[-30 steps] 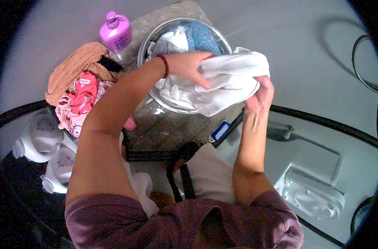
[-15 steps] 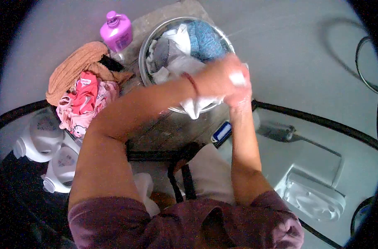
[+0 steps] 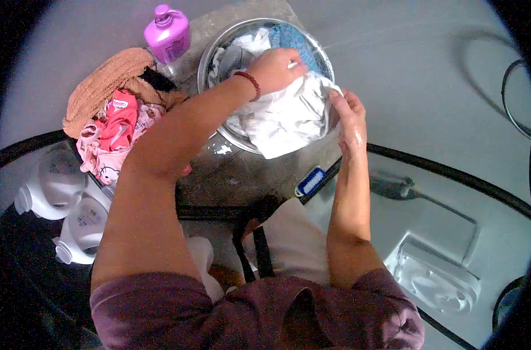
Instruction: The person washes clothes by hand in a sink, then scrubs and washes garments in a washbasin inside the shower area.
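A white garment (image 3: 292,119) hangs spread between my two hands, over the front of a metal basin (image 3: 202,70). My left hand (image 3: 279,71), with a dark red bead bracelet at the wrist, is closed on its upper left part. At the garment's right edge, my right hand (image 3: 351,114) pinches the cloth between thumb and fingers; the wrist looks wet. Behind the garment, the basin holds more white cloth (image 3: 251,42) and a blue knitted-looking piece (image 3: 294,44). The garment's shape cannot be made out.
A purple pump bottle (image 3: 167,38) stands left of the basin. Below it lie an orange-brown towel (image 3: 105,79) and pink and red clothes (image 3: 118,125). Two white jugs (image 3: 58,184) sit farther left. Near my right forearm lies a blue-and-white scrub brush (image 3: 311,181).
My hands were together at the basin's right side with the white cloth bunched between them. Now they are apart, my left hand moved left, and the garment is spread out.
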Motion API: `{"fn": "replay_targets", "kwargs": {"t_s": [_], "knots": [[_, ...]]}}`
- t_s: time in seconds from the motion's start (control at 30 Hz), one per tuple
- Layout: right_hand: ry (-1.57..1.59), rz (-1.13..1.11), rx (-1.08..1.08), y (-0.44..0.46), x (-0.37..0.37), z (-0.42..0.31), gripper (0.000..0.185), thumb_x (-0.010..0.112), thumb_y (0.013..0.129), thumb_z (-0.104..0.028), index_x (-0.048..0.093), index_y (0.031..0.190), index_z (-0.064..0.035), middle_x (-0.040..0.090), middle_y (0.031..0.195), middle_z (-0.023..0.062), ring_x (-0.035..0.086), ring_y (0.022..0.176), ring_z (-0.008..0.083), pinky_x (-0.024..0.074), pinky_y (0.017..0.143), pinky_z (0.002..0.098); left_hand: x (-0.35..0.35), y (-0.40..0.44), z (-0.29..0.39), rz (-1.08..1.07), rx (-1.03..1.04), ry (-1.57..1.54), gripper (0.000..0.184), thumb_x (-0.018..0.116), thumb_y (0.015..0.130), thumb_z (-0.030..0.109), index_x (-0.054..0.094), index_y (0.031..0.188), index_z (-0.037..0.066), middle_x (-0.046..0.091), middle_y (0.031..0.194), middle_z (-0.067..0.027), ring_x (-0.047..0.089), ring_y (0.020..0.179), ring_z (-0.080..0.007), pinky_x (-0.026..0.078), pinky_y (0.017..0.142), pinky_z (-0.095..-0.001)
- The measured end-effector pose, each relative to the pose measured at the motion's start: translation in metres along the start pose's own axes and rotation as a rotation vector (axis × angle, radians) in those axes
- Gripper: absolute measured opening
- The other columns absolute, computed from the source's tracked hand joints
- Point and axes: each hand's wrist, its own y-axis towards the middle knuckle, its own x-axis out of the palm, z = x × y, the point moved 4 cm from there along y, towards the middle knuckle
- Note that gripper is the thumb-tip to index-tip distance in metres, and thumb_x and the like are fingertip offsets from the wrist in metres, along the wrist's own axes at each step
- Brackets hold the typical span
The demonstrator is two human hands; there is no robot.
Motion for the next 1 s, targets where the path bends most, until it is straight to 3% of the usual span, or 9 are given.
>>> {"fn": "replay_targets", "kwargs": {"t_s": [0.07, 0.2, 0.33, 0.47, 0.53, 0.7, 0.8, 0.9, 1.0], "knots": [[-0.111, 0.134, -0.485, -0.008, 0.006, -0.016, 0.058, 0.071, 0.069, -0.025, 0.046, 0.114, 0.0009, 0.053, 0.110, 0.0110, 0.049, 0.104, 0.0188, 0.0380, 0.088, 0.0326, 0.000, 0.002, 0.025, -0.051, 0.168, -0.097, 0.026, 0.060, 0.077, 0.030, 0.062, 0.082, 0.005, 0.062, 0.078, -0.0119, 0.060, 0.074, -0.0236, 0.046, 0.069, -0.0318], [-0.142, -0.276, -0.293, -0.005, 0.015, -0.001, 0.056, 0.073, 0.067, -0.023, 0.049, 0.111, 0.0017, 0.054, 0.108, 0.0106, 0.049, 0.102, 0.0174, 0.0382, 0.089, 0.0338, -0.006, -0.002, 0.084, -0.208, 0.366, -0.122, 0.035, 0.068, 0.067, 0.030, 0.059, 0.088, 0.003, 0.062, 0.079, -0.0112, 0.059, 0.076, -0.0208, 0.046, 0.072, -0.0313], [0.280, -0.156, -0.163, -0.007, 0.012, -0.006, 0.025, 0.064, 0.074, -0.009, 0.058, 0.096, 0.0004, 0.062, 0.091, 0.0102, 0.061, 0.077, 0.0179, 0.0493, 0.073, 0.0275, -0.014, -0.003, 0.054, -0.250, 0.524, -0.099, 0.055, 0.070, 0.065, 0.032, 0.052, 0.107, 0.001, 0.060, 0.093, -0.0162, 0.057, 0.089, -0.0267, 0.043, 0.083, -0.0327], [0.533, -0.225, -0.144, -0.005, 0.006, -0.012, 0.024, 0.061, 0.076, -0.009, 0.057, 0.097, 0.0011, 0.062, 0.092, 0.0129, 0.062, 0.078, 0.0213, 0.0506, 0.076, 0.0316, -0.005, -0.019, -0.007, -0.631, 0.290, 0.148, 0.067, 0.072, 0.063, 0.034, 0.047, 0.115, -0.001, 0.057, 0.106, -0.0162, 0.053, 0.100, -0.0252, 0.040, 0.088, -0.0322], [0.735, -0.185, -0.112, -0.004, -0.001, -0.012, 0.029, 0.058, 0.078, -0.012, 0.053, 0.103, 0.0015, 0.059, 0.100, 0.0144, 0.059, 0.089, 0.0262, 0.0471, 0.083, 0.0391, 0.014, -0.027, -0.035, -0.864, 0.037, -0.205, 0.065, 0.068, 0.069, 0.039, 0.047, 0.116, -0.001, 0.055, 0.111, -0.0132, 0.051, 0.102, -0.0208, 0.040, 0.087, -0.0311], [0.932, -0.179, 0.002, 0.002, -0.009, 0.002, 0.037, 0.055, 0.082, -0.017, 0.049, 0.113, 0.0022, 0.054, 0.113, 0.0173, 0.052, 0.103, 0.0311, 0.0415, 0.090, 0.0457, 0.017, -0.026, -0.025, -0.593, -0.248, -0.499, 0.054, 0.053, 0.083, 0.043, 0.047, 0.117, 0.001, 0.056, 0.110, -0.0086, 0.053, 0.099, -0.0163, 0.041, 0.087, -0.0294], [0.921, -0.226, 0.058, 0.004, -0.005, 0.006, 0.038, 0.051, 0.085, -0.018, 0.045, 0.117, 0.0026, 0.051, 0.116, 0.0181, 0.051, 0.106, 0.0310, 0.0402, 0.092, 0.0461, 0.019, -0.026, -0.015, -0.480, -0.380, -1.063, 0.046, 0.047, 0.088, 0.033, 0.041, 0.123, 0.002, 0.055, 0.109, -0.0077, 0.052, 0.099, -0.0165, 0.044, 0.084, -0.0297], [0.823, -0.173, 0.139, 0.018, -0.010, 0.030, 0.039, 0.047, 0.087, -0.018, 0.042, 0.120, 0.0028, 0.050, 0.118, 0.0182, 0.050, 0.107, 0.0306, 0.0393, 0.093, 0.0461, 0.008, -0.011, 0.002, -0.220, -0.230, -1.133, 0.048, 0.053, 0.086, 0.023, 0.036, 0.127, 0.004, 0.052, 0.113, -0.0081, 0.050, 0.104, -0.0169, 0.042, 0.086, -0.0284], [0.922, -0.260, 0.184, 0.026, -0.012, 0.057, 0.038, 0.039, 0.089, -0.024, 0.042, 0.119, -0.0006, 0.050, 0.117, 0.0167, 0.050, 0.106, 0.0304, 0.0407, 0.092, 0.0428, 0.023, -0.017, 0.045, -0.087, 0.414, -0.398, 0.042, 0.062, 0.079, 0.021, 0.050, 0.116, 0.006, 0.052, 0.114, -0.0126, 0.050, 0.106, -0.0193, 0.040, 0.089, -0.0320]]}}
